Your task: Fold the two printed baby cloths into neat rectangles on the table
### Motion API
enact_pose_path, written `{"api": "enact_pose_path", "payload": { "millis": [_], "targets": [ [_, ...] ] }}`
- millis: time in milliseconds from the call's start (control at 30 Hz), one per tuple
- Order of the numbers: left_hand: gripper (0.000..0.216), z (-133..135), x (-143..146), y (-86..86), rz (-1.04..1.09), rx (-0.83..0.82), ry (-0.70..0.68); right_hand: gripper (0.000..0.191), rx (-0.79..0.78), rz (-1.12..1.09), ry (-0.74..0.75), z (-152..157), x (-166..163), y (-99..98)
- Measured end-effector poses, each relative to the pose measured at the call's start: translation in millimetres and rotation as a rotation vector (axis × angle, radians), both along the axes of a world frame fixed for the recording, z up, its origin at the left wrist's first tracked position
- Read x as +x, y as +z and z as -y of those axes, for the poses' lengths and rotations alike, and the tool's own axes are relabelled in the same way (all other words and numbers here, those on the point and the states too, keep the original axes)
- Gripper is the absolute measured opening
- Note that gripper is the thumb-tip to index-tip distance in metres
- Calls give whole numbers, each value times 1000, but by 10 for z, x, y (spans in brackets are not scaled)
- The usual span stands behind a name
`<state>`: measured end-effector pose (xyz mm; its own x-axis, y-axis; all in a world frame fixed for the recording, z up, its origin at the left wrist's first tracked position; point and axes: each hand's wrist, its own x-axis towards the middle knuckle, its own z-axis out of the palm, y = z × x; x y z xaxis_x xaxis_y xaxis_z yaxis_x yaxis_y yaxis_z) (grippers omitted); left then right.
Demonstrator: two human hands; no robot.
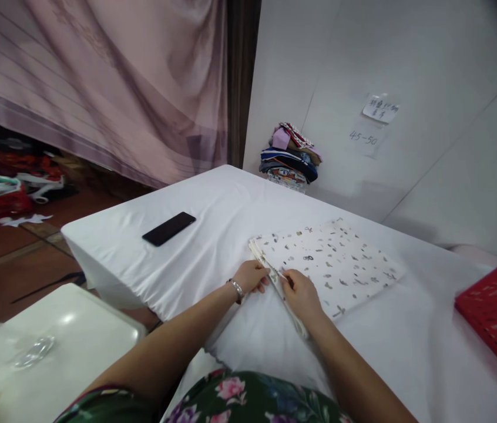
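Note:
A white cloth (332, 261) with small dark and brown printed motifs lies folded flat near the table's front edge. Its near edge is a narrow layered strip running diagonally toward me. My left hand (251, 275), with a silver bracelet at the wrist, pinches this edge toward its far end. Close beside it, my right hand (302, 295) grips the same edge between thumb and fingers, the palm over the cloth. Both hands are closed, and some fingertips are hidden.
A black phone (169, 228) lies left on the white-covered table (217, 200). A stack of folded fabrics (291, 154) stands against the wall behind. At the right edge is a red plastic basket (495, 311). A white stool-like surface (76, 346) sits at lower left.

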<state>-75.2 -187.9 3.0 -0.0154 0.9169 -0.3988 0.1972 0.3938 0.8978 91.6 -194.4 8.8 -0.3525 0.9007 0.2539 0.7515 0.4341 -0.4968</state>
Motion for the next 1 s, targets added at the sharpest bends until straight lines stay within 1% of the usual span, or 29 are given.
{"api": "enact_pose_path", "payload": {
  "millis": [167,267,367,467,567,700,867,1000],
  "targets": [
    [14,-8,31,4,-59,5,10,20,88,46,15,15,-4,-15],
    [14,-6,37,2,-72,8,10,23,164,45,-10,46,0,7],
    [13,0,36,6,-74,18,10,25,222,80,-4,75,-2,27],
    [13,11,36,25,-76,22,15,24,209,166,24,88,-12,30],
    [12,20,36,36,-60,23,25,19,178,210,33,92,-28,31],
    [12,22,31,8,-44,47,25,13,145,227,31,100,-50,47],
    [13,18,24,-16,-46,48,19,15,123,251,27,103,-58,47],
    [13,20,23,-10,-24,51,26,15,95,230,30,82,-27,38]
  ]
}}
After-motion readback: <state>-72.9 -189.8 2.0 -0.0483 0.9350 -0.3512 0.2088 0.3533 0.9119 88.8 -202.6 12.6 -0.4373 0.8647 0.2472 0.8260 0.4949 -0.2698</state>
